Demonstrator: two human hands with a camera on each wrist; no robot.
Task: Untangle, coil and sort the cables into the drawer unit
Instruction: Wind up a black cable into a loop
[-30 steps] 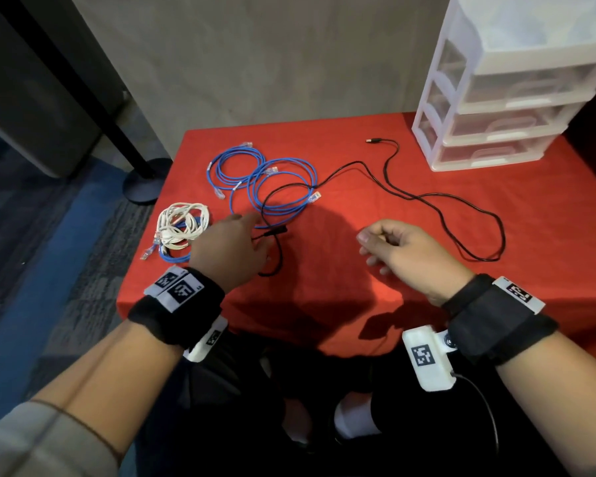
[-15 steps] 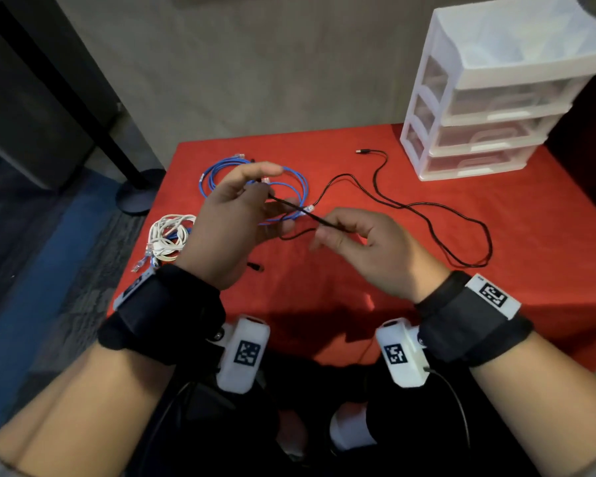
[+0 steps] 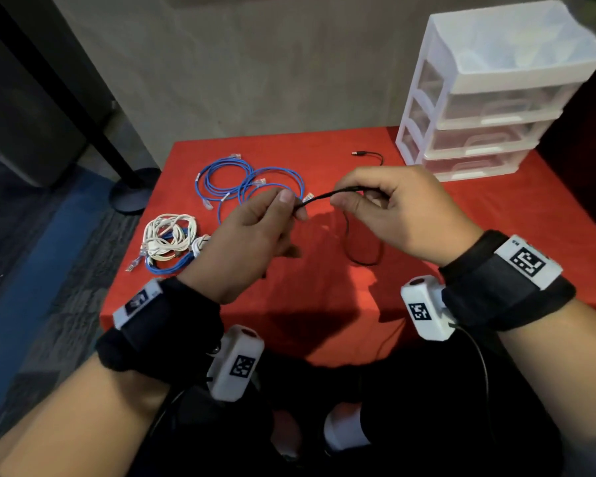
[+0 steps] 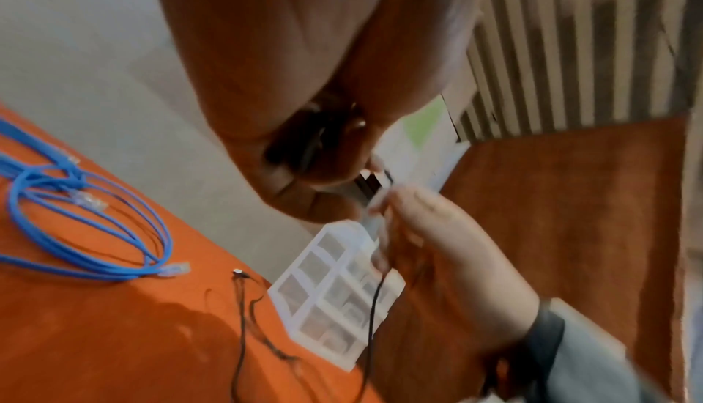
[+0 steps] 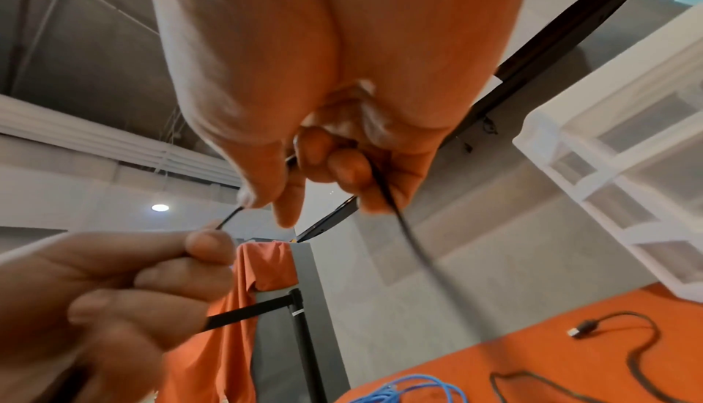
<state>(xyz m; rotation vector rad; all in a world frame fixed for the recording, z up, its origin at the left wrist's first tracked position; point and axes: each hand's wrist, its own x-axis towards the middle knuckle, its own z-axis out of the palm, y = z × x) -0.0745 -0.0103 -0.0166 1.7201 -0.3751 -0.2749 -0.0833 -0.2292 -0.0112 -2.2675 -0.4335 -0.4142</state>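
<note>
Black cable [image 3: 327, 195] is pinched in both our left hand [image 3: 245, 242] and right hand [image 3: 398, 215] above mid-bench, so coiling's barely started, with the blue cables [image 3: 252, 184] loose and the drawer unit [image 3: 489, 94] at the far right corner shut.

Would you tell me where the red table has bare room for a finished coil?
Bare cloth lies right of the black cable, in front of the drawer unit. The far left holds the blue cables; the left edge the white bundle.
</note>
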